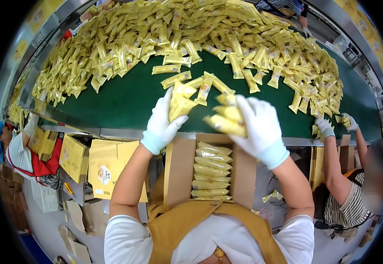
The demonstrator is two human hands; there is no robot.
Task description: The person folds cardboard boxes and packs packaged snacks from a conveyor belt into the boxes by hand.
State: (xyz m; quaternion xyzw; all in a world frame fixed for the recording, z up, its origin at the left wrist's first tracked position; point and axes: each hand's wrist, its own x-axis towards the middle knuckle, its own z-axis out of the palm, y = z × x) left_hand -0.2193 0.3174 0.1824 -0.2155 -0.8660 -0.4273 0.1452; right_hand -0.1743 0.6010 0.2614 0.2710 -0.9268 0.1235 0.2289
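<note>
White-gloved, my left hand point(162, 122) is closed around a few yellow snack packets point(182, 105) just above the green belt. My right hand point(262, 127), also gloved, grips several more yellow packets point(227, 119), a little blurred, to the right of it. Between the hands and my body stands an open cardboard box point(243, 178). Inside it, a column of yellow packets point(211, 171) lies stacked in a row. A few loose packets point(204, 89) rest on the belt just beyond my hands.
A large heap of packets point(156, 26) covers the far part of the green conveyor belt point(125, 103). Folded yellow cartons point(105, 169) stand at my left. Co-workers are at both sides; one's gloved hand point(324, 127) holds packets at the right. Others reach in from the far side.
</note>
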